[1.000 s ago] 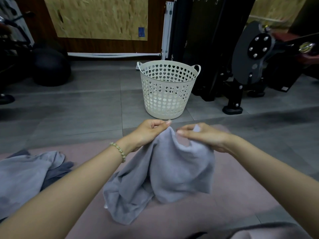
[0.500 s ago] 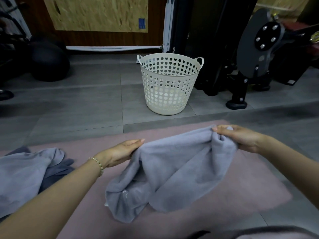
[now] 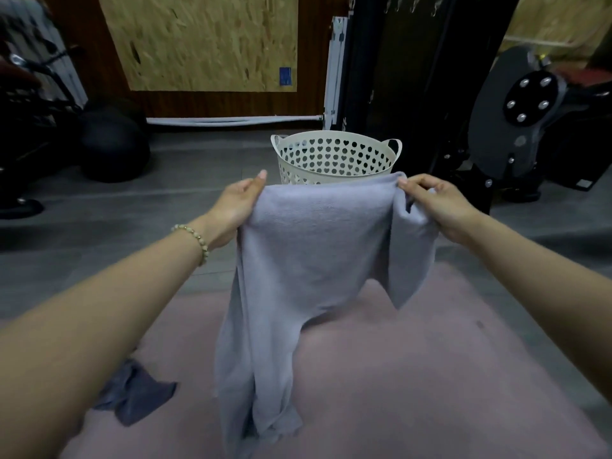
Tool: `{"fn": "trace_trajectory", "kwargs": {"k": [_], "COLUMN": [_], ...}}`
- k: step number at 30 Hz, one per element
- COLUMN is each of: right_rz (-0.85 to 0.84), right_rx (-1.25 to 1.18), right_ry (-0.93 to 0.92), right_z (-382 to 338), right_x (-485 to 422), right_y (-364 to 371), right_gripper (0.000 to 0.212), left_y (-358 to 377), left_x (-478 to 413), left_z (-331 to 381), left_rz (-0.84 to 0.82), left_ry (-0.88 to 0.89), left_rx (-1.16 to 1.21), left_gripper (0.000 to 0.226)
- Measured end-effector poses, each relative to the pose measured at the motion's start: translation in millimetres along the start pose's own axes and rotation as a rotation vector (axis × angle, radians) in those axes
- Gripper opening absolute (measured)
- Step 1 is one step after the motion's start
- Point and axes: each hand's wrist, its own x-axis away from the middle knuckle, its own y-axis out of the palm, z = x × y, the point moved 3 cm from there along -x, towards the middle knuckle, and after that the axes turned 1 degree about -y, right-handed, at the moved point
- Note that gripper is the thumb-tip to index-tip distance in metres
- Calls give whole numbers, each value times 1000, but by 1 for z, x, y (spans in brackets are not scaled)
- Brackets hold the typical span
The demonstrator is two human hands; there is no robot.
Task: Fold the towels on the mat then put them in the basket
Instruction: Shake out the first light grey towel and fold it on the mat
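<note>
A light grey towel hangs in the air in front of me, stretched between both hands, its lower end trailing down to the pink mat. My left hand grips the towel's upper left corner. My right hand pinches the upper right corner, where a flap of cloth folds over. Behind the towel stands the white perforated basket on the grey floor; its lower half is hidden by the towel. A darker grey towel shows under my left forearm on the mat.
A black ball sits on the floor at the back left. Black gym equipment stands at the back right, close beside the basket. A wooden wall with a chipboard panel closes off the back.
Both hands have lifted the towel off the mat and drawn its top edge taut; it now hangs upright in front of the basket. The view has tilted up.
</note>
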Motion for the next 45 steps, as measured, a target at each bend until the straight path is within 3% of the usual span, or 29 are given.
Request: {"fn": "trace_trajectory", "kwargs": {"k": [3, 8, 10, 13, 17, 20, 25, 28, 33, 38, 41, 45], "right_rz": [-61, -201, -249, -268, -244, -253, 47, 160, 184, 225, 153, 164], "right_rx": [54, 156, 164, 181, 110, 61, 24, 43, 164, 180, 271, 295], "right_ry": [59, 298, 396, 535, 745, 851, 818, 801, 764, 796, 739, 737], "right_z": [31, 147, 202, 279, 347, 372, 400, 419, 447, 471, 473, 469], "right_x": [4, 50, 82, 130, 172, 177, 156, 147, 132, 126, 127, 130], "right_y": [-1, 5, 10, 9, -2, -9, -25, -26, -15, -13, -6, -5], "right_gripper": [17, 16, 20, 47, 45, 31, 21, 28, 32, 15, 20, 29], "left_y": [10, 58, 74, 95, 118, 138, 188, 225, 285, 328, 344, 354], "left_x": [7, 52, 69, 92, 98, 85, 47, 22, -26, -75, -99, -112], "left_z": [-31, -139, -187, -248, -295, -312, -325, -331, -344, -368, -383, -388], "left_rz": [-74, -262, -273, -291, -268, -241, -276, -339, -507, -560, -565, -513], "left_ry": [-29, -256, -340, -451, -509, -528, -509, -430, -241, -212, -221, -155], "left_rx": [-34, -193, -234, -253, -249, -238, -241, -290, -493, -544, -552, -517], "left_gripper": [36, 27, 26, 26, 25, 28, 27, 25, 55, 57, 52, 28]}}
